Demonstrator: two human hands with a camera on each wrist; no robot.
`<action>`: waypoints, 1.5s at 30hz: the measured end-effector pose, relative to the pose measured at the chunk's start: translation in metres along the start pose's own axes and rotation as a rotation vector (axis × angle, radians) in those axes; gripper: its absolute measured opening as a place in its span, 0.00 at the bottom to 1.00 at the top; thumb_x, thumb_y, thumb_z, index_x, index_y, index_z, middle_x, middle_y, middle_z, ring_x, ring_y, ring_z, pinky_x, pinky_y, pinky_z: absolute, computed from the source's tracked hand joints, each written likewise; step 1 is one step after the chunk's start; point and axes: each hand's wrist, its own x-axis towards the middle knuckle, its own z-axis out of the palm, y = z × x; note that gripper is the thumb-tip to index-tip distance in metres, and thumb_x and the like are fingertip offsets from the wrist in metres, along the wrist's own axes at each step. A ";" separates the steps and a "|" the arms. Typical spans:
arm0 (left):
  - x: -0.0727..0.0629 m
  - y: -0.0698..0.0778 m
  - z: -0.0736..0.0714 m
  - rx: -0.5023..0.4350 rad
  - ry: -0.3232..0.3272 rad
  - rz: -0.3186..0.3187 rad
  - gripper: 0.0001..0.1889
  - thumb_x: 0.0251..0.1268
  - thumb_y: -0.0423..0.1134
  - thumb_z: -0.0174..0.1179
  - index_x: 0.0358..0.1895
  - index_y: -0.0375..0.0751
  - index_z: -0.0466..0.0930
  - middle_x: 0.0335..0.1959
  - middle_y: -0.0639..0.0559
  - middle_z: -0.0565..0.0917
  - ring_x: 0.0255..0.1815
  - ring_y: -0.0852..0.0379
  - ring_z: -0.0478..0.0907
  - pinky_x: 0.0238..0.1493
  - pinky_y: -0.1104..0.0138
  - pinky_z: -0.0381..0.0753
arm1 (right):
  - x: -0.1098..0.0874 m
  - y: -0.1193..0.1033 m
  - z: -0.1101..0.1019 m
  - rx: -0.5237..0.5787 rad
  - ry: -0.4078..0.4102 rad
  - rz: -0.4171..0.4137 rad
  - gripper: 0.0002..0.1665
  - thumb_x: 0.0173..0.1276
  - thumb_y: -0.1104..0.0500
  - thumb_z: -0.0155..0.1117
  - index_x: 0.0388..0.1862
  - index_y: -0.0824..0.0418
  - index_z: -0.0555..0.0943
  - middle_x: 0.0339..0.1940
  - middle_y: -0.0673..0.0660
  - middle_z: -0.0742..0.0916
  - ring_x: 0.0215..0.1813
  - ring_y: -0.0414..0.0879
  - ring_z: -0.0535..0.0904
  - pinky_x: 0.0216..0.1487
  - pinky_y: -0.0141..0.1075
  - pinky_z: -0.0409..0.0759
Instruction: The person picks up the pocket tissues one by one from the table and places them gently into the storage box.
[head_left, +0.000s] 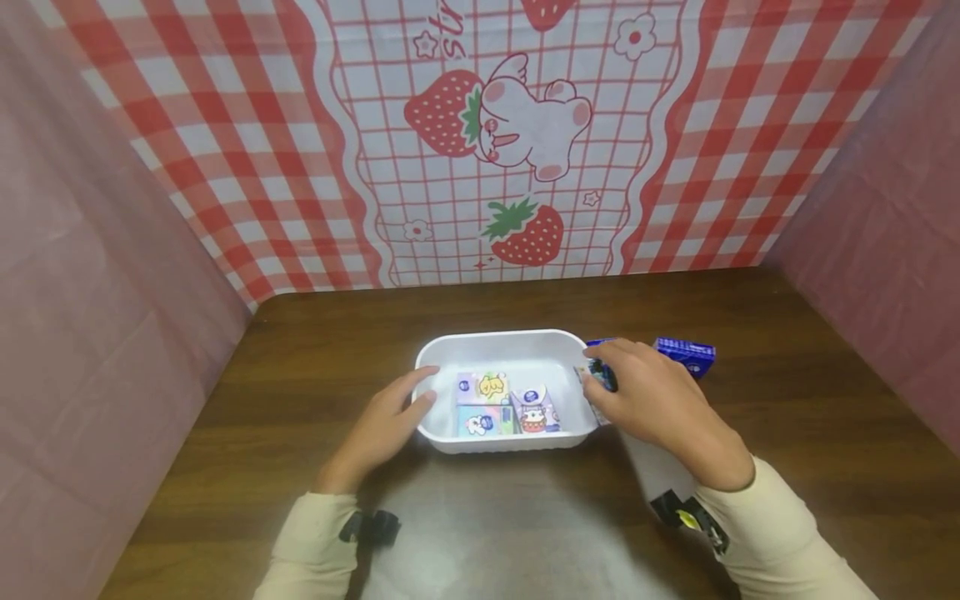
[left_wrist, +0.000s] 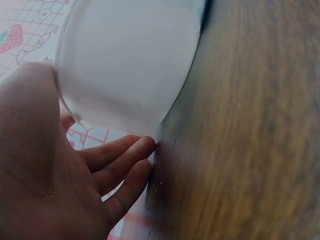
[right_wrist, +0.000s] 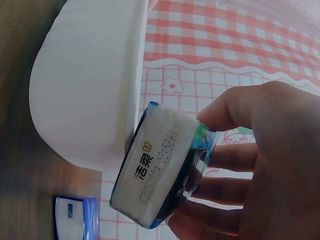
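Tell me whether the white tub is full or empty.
Neither: the white tub is partly filled; three packs lie inside, with bare bottom showing.

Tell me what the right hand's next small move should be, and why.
Probably bring the right hand inward and lower the white, blue-edged, rectangular wrapped packet into the white, rounded plastic bin: that packet is held at the bin's right end, three pastel, rectangular printed packets lie inside, and the bin looks bare behind them.
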 end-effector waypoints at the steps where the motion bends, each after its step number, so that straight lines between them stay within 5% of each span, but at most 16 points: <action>1: 0.000 0.000 0.000 -0.001 0.002 0.003 0.24 0.77 0.54 0.52 0.72 0.57 0.70 0.71 0.50 0.71 0.72 0.47 0.66 0.70 0.43 0.63 | 0.001 0.000 0.000 0.005 -0.005 0.003 0.27 0.70 0.46 0.64 0.62 0.59 0.81 0.62 0.63 0.82 0.62 0.61 0.78 0.56 0.61 0.78; 45: 0.001 -0.002 0.002 0.007 0.010 0.002 0.24 0.77 0.53 0.52 0.72 0.58 0.70 0.71 0.51 0.72 0.72 0.48 0.66 0.71 0.43 0.62 | 0.029 -0.011 0.014 0.080 0.057 -0.124 0.23 0.70 0.48 0.65 0.58 0.59 0.82 0.61 0.59 0.83 0.62 0.57 0.79 0.57 0.56 0.79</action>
